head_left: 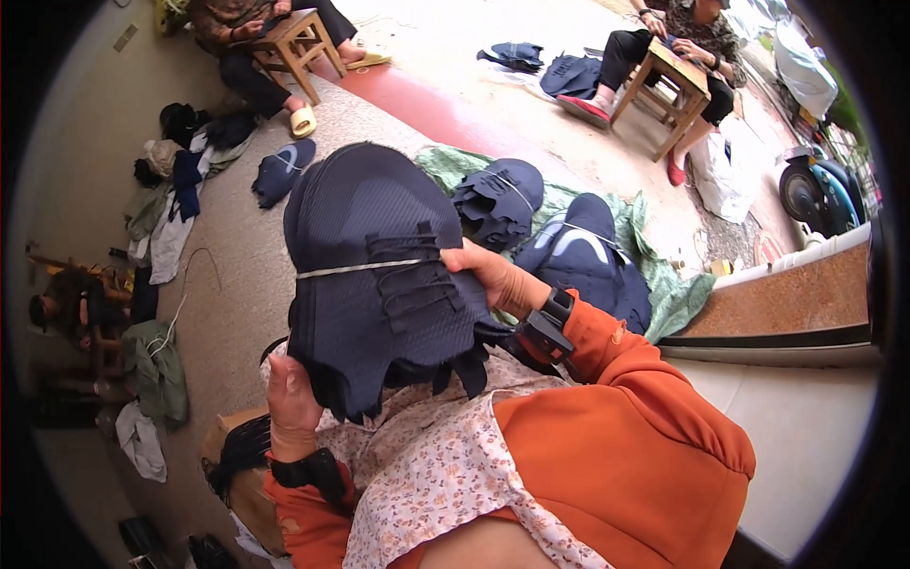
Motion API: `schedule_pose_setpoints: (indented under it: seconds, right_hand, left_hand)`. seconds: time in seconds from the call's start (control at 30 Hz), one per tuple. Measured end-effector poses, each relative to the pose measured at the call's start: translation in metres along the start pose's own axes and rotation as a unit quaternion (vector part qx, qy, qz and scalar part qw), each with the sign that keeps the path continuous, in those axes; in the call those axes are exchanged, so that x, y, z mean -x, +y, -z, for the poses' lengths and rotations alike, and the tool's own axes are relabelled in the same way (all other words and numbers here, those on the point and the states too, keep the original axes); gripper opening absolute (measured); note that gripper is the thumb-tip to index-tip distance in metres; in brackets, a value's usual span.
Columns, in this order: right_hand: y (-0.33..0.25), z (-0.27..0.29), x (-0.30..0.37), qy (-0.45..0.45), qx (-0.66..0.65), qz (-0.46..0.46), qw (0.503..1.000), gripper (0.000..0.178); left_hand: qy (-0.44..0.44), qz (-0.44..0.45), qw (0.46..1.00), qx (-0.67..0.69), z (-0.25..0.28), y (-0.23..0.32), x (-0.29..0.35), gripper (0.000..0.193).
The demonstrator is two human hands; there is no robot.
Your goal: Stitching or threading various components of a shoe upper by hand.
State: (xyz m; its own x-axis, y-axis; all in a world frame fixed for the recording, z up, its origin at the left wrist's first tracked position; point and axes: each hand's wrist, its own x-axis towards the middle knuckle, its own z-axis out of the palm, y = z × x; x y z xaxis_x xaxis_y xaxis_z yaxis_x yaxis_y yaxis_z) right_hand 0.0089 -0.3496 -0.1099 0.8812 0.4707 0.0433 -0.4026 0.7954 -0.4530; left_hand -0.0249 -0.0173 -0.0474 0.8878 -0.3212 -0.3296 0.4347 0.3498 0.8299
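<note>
A thick stack of dark navy shoe uppers (374,237) is held up in front of me, bound across the middle by a pale band (365,269). My right hand (483,275) grips the stack's right edge beside the band, its thumb on top and the other fingers hidden beneath. At the lower left corner, my left hand (292,398) supports the stack from below; its thumb shows, while its other fingers are out of sight behind the uppers. Black lace-like strips lie over the top piece, and the lower edge is jagged.
More tied bundles of uppers (578,247) lie on a green woven sheet (654,237) ahead. One upper bundle (282,171) rests on the floor. Two people sit working at wooden stools (294,43). Clothes (171,204) are heaped at left; a scooter (806,194) stands at right.
</note>
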Motion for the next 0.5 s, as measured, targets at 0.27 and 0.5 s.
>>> schedule_pose_setpoints:
  seconds: [0.27,0.5]
  right_hand:
    - [-0.022,0.051,0.053,0.117,-0.039,0.055,0.991,0.055]
    - [0.0,0.13,0.099,0.27,-0.001,0.033,0.962,0.044]
  left_hand:
    - [-0.086,0.018,0.982,-0.166,-0.005,-0.031,-0.009,0.064]
    - [-0.039,0.018,0.989,-0.139,-0.004,-0.039,-0.013,0.043]
